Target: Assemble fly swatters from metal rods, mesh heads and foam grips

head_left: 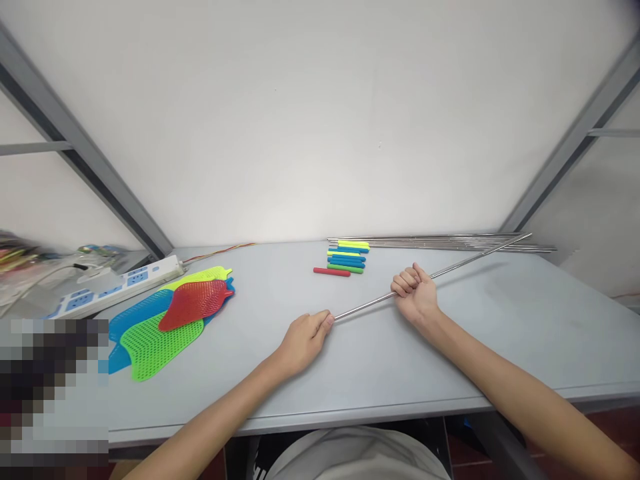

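Observation:
A thin metal rod (pixel 460 263) slants up to the right above the table. My left hand (pixel 304 341) is closed round its lower end, which the fingers hide. Farther along the rod, my right hand (pixel 416 293) grips it with curled fingers. Beyond the hands lie several coloured handle tubes, among them a red tube (pixel 332 272), a green tube (pixel 345 269) and blue ones. Perforated fly swatter heads are piled at the left: a red head (pixel 193 303) on top, a green head (pixel 160 348), a yellow head (pixel 210 273) and blue heads (pixel 143 312).
Several more metal rods (pixel 500 243) lie along the wall at the back of the grey table (pixel 260 393). A white power strip (pixel 135 280) runs along the left, with thin wires (pixel 220 252) behind it. Grey metal posts (pixel 565 143) frame both sides.

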Demonstrator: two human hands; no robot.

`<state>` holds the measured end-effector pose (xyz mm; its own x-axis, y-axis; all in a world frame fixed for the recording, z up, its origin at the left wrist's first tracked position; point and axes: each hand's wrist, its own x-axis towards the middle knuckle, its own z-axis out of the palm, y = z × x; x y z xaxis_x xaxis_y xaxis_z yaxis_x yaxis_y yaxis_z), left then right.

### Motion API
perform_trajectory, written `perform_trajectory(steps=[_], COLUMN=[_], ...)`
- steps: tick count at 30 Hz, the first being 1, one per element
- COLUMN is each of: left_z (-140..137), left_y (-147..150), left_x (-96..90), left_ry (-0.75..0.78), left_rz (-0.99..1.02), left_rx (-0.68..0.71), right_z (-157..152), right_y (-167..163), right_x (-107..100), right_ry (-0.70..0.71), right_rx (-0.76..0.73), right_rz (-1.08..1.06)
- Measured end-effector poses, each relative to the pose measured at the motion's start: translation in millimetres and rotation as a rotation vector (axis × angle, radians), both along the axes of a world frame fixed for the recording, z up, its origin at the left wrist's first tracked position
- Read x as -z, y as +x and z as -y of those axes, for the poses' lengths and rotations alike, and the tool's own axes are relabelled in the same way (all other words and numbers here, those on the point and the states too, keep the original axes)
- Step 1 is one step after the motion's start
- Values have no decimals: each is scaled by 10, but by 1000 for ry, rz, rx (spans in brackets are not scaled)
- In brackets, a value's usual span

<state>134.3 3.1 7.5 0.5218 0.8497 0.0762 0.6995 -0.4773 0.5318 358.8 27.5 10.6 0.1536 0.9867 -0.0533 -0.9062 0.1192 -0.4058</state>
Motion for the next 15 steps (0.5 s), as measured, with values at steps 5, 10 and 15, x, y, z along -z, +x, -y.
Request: perform_trajectory(steps=[5,10,15], left_z=[-3,-10,-18], left_y=[4,4,1], left_x=[2,11,14], left_ry=[-1,-1,18], left_rz=[8,-11,-28], left_rx=[7,3,5], right_z=[27,41,47], right_y=[-36,-50,-89], right_x=[-16,-11,11], right_ry=[11,20,13], right_rx=[-11,-9,-18], right_rz=[3,40,41])
